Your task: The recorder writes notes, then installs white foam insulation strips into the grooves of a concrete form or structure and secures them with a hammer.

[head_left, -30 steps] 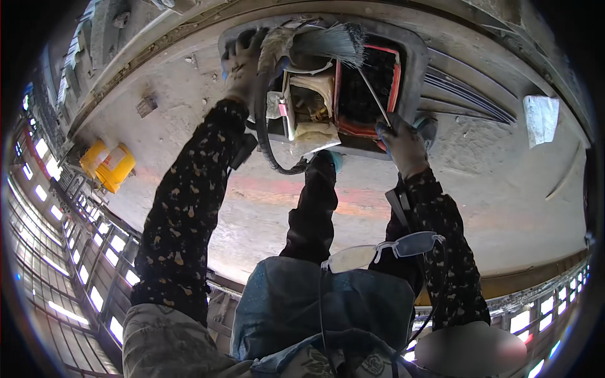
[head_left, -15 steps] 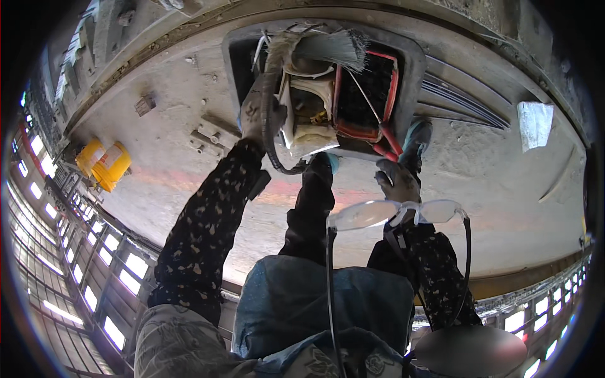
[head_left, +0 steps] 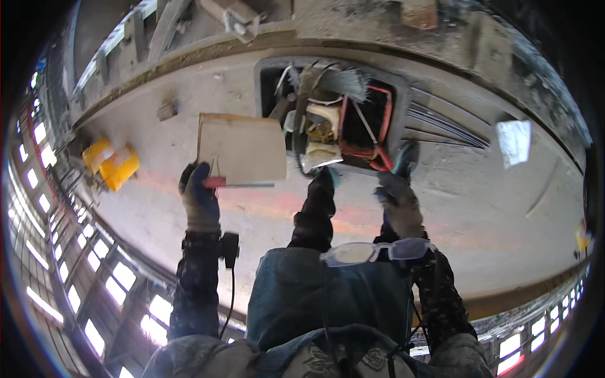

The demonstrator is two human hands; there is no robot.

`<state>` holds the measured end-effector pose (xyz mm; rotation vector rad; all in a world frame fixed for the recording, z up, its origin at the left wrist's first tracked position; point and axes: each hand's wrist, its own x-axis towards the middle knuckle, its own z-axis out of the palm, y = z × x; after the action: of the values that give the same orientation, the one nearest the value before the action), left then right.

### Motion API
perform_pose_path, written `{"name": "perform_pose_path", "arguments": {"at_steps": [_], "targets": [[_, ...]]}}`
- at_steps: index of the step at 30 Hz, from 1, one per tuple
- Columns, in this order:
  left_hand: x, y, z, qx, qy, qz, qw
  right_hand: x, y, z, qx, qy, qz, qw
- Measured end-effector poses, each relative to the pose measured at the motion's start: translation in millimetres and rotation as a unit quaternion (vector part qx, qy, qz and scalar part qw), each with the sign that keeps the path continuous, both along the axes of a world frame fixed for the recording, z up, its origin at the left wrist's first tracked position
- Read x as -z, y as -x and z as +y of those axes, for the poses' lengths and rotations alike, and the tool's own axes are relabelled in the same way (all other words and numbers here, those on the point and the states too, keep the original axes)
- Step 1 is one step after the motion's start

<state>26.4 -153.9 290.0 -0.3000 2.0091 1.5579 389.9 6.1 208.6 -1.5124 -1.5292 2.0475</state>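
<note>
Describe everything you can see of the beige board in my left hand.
The beige board is flat, roughly rectangular and cardboard-like, its visible face plain, with a browner strip along the left edge. A red clip sits at the lower edge near the left corner, its thin wire handle against the face; a dark, thin line runs along that edge. Your gloved left hand grips that corner. In view, its upper right part overlaps the grey tub. Whether it is several sheets, I can't tell.

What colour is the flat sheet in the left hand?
Light tan; the flat sheet in the left hand shows best in the head view.
</note>
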Motion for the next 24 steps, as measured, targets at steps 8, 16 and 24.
{"name": "perform_pose_path", "arguments": {"at_steps": [8, 16, 24], "targets": [[-61.2, -101.3, -39.6, 0.344, 0.034, -0.19, 0.919, -127.3, 46.3, 24.2, -0.225, -0.487, -0.06, 0.842], [-149.2, -127.3, 5.1, 0.258, -0.073, -0.36, 0.894, -251.8, -38.0, 9.3, -0.259, -0.425, 0.037, 0.867], [-205.3, -168.1, 36.2, 0.649, -0.105, -0.045, 0.752, -310.3, -82.5, -72.3, 0.309, 0.201, 0.15, 0.918]]}}
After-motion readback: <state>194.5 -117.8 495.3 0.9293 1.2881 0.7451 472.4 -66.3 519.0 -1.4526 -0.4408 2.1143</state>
